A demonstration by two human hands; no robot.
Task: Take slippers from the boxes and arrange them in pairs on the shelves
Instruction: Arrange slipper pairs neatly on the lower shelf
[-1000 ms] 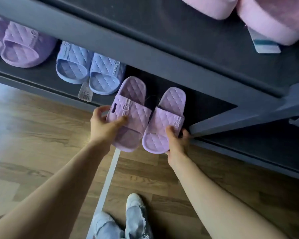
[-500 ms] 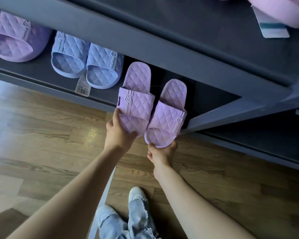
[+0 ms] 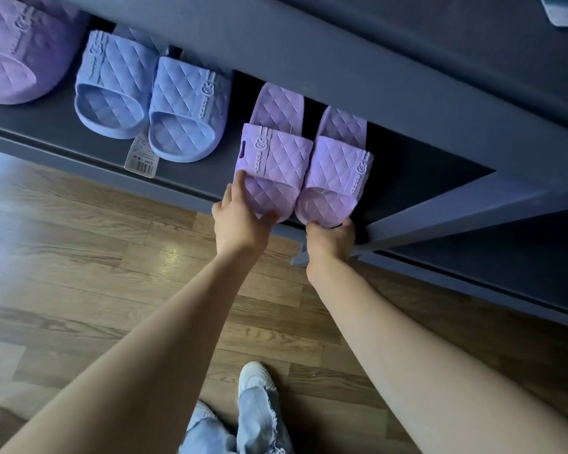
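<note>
Pinches the toe of the left lilac slipper (image 3: pixel 276 158) in the left hand (image 3: pixel 240 221), thumb up along the strap edge, fingers curled over the front. Cups the toe of the right lilac slipper (image 3: pixel 336 172) in the right hand (image 3: pixel 330 239), fingers curled beneath it. Has both on the lower shelf (image 3: pixel 46 126), side by side and touching, heels tucked under the upper shelf board (image 3: pixel 309 54).

Just left: a blue pair (image 3: pixel 187 109), a price tag (image 3: pixel 141 158) hanging over the shelf edge, then a purple slipper (image 3: pixel 17 57). Just right: a slanted frame bar (image 3: pixel 473 221), close by the right hand. Below: wooden floor (image 3: pixel 79 257).

Half a second ago splayed apart and further out over the floor; now parallel and deeper in.
</note>
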